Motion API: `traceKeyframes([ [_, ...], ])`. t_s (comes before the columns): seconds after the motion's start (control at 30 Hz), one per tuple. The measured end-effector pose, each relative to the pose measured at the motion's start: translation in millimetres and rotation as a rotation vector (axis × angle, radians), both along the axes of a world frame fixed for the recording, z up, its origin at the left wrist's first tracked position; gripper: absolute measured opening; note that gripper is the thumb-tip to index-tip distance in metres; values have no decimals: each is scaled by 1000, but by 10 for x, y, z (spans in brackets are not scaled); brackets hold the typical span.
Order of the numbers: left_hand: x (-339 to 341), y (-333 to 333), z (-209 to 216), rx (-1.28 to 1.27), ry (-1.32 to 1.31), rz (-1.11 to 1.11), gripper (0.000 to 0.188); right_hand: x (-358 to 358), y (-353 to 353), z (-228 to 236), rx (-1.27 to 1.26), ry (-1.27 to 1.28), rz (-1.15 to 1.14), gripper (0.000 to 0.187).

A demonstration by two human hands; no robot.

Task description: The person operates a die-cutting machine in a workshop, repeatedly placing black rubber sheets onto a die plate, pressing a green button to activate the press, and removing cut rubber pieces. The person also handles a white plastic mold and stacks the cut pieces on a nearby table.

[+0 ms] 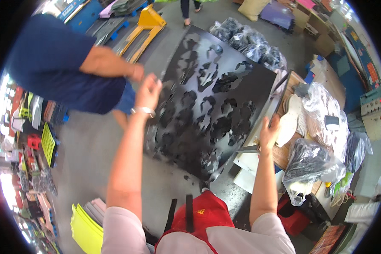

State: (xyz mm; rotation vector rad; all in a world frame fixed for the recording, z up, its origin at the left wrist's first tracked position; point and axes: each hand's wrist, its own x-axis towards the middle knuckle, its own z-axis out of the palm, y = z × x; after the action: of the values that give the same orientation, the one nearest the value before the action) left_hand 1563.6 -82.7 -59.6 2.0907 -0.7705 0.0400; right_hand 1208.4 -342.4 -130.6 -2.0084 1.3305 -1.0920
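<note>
Red apron with a small yellow mark, and past it a black sheet full of cut-outs between two outstretched hands.
Yellow mark too small to read; left hand, a shiny band at its wrist, is raised beside the sheet's left edge, fingers curled together, whether pinching anything I cannot tell; right hand is stretched out past the sheet's right edge, thumb up, fingers bent, near pale sole-shaped pieces, its hold on the dark strip beside it unclear.
</note>
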Motion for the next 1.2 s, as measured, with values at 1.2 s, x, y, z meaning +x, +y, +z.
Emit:
traceKeyframes([
  [1.2, -8523, 6108, -1742, -881, 1064, 2173, 28, -138, 8477, -757, 113, 1243, 2497, 29],
])
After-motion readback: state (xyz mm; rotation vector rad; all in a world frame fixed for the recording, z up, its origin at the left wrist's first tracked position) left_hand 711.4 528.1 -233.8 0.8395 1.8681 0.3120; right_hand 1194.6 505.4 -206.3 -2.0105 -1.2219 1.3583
